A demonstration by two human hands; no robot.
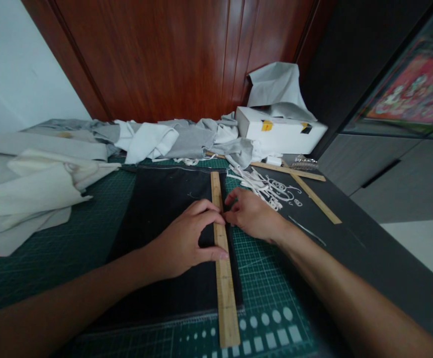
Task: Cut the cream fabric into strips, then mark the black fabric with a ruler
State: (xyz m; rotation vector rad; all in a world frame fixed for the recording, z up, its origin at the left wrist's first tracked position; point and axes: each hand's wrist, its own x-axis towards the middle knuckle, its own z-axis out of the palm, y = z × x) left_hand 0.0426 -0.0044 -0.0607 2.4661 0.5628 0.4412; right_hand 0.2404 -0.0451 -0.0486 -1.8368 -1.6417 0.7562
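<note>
A black cloth (160, 209) lies flat on a green cutting mat (264, 268), with a wooden ruler (225, 293) running lengthwise near its right edge. My left hand (190, 238) rests over the cloth, its fingers apart and pressing on the ruler, the thumb lower down than the other fingertips. Just right of the ruler, my right hand (251, 214) is at the edge of the cloth with thumb and fingers curled close together. Whatever its fingertips pinch, if anything, is too small to make out.
Pale fabric pieces (33, 184) lie at the left, and crumpled grey and white cloth (186, 139) lines the back. A white box (281, 132) stands back right. White cords (268, 189), two more wooden rulers (315, 199) and a thin tool (307, 231) lie on the right.
</note>
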